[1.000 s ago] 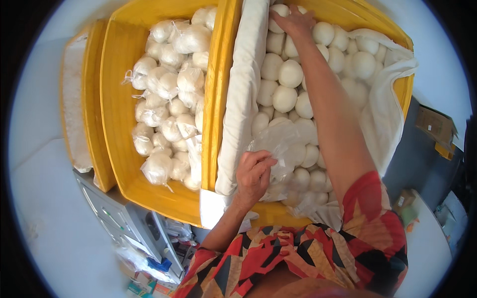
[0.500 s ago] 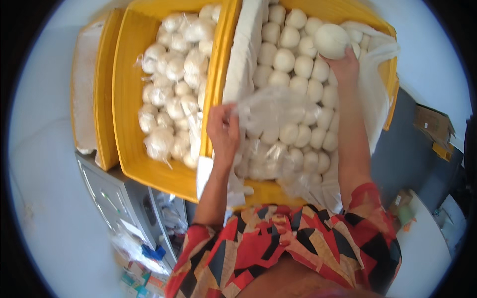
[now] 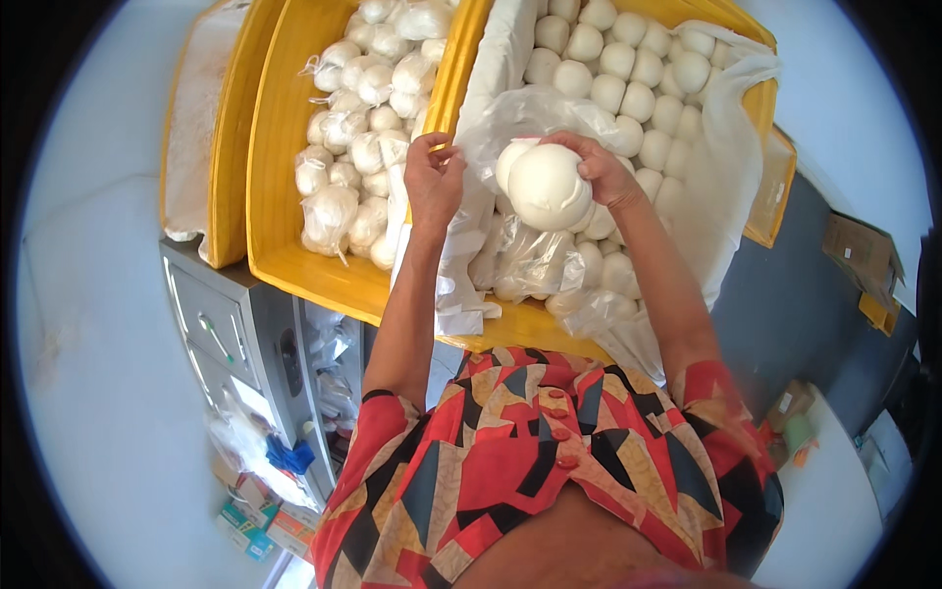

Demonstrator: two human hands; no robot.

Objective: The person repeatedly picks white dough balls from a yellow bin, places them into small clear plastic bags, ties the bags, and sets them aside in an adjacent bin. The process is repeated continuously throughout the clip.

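My right hand (image 3: 601,175) is closed around white steamed buns (image 3: 551,188); one large bun faces me and another shows behind its left side. They are in front of a clear plastic bag (image 3: 540,106) that spreads over the crate. Pinched fingers of my left hand (image 3: 435,182) hold the bag's left edge, close to the crate wall. Beneath lie rows of loose buns (image 3: 616,61) in a yellow crate (image 3: 530,329) lined with white cloth (image 3: 721,147). Whether the buns are inside the bag's mouth I cannot tell.
On the left, another yellow crate (image 3: 280,211) holds buns in tied clear bags (image 3: 329,216). More clear plastic (image 3: 535,257) lies over the near buns. A grey metal cabinet (image 3: 211,319) stands lower left; a cardboard box (image 3: 862,250) sits far right.
My right hand has brought the buns from the crate's far right side to the bag near the middle. My left hand stays at the bag's edge. The view has shifted slightly.
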